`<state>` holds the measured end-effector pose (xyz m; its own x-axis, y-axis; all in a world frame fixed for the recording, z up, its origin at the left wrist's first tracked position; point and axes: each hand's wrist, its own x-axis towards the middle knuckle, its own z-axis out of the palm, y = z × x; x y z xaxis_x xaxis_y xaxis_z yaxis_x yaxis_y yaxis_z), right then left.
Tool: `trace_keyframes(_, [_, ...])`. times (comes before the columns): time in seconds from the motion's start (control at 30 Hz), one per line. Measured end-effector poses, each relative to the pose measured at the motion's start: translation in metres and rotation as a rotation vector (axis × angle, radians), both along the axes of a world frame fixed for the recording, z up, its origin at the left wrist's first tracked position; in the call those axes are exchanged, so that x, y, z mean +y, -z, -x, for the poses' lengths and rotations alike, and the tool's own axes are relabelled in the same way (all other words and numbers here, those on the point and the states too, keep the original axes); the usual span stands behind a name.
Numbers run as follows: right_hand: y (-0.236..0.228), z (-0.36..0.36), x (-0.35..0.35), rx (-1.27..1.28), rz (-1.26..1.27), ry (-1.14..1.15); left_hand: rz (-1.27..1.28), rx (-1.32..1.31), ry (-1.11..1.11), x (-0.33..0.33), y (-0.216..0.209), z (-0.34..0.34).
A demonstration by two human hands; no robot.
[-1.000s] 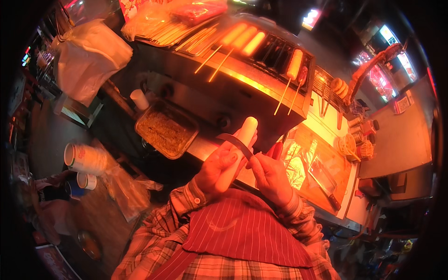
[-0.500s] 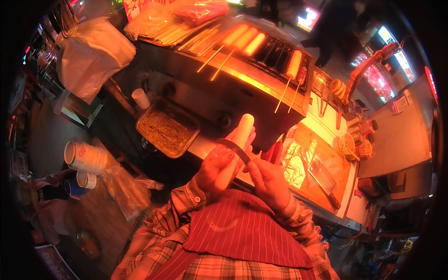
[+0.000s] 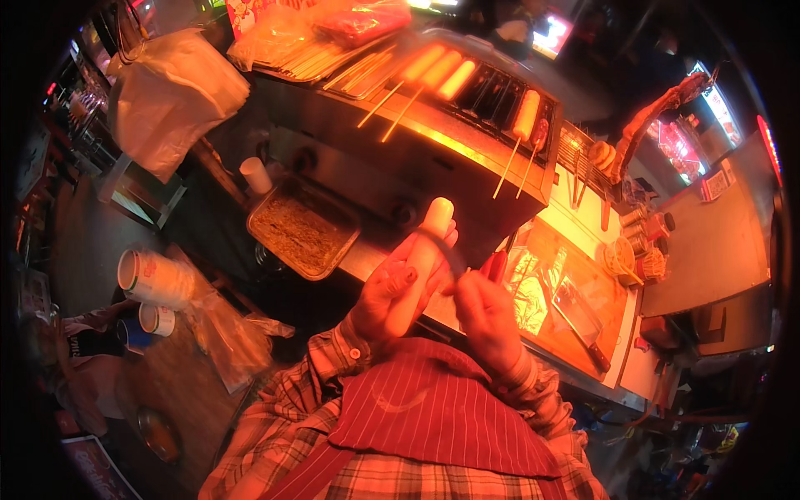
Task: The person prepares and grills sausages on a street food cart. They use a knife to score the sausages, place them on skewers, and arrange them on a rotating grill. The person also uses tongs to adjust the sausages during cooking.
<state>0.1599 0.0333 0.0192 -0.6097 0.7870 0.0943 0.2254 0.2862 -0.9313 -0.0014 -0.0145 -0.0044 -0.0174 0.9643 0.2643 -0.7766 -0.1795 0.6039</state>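
My left hand [image 3: 387, 292] is wrapped round a long pale sausage [image 3: 438, 215], its rounded tip pointing away from me. In my closed right hand [image 3: 487, 321] is a thin dark blade [image 3: 446, 250], blurred by motion, which lies across the far part of the sausage. The fingers hide the blade's grip. Just beyond my right hand shows a red object [image 3: 495, 265], partly covered, whose kind I cannot make out.
Ahead, a grill [image 3: 492, 92] holds several pale sausages on sticks. A glass tray [image 3: 304, 229] of crumbly filling stands to the left. On the right are a cutting board [image 3: 546, 250] and a cleaver [image 3: 579, 317]. Paper cups [image 3: 154, 275] stand at lower left.
My right hand has shifted slightly right and turned, and the blade has slid toward the sausage's tip side. The left hand keeps its hold, with the sausage slightly lower.
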Motion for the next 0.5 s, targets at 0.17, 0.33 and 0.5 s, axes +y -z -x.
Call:
trace_keyframes(0.17, [-0.018, 0.021, 0.010, 0.284, 0.363, 0.082, -0.065, -0.188, 0.089, -0.001, 0.004, -0.004])
trace_keyframes(0.33, [-0.024, 0.031, 0.010, 0.305, 0.590, 0.089, -0.045, -0.057, 0.054, 0.001, 0.008, -0.005])
trace_keyframes(0.5, [-0.029, 0.033, 0.023, 0.308, 0.554, 0.135, 0.011, -0.134, 0.062, -0.005, -0.005, -0.012])
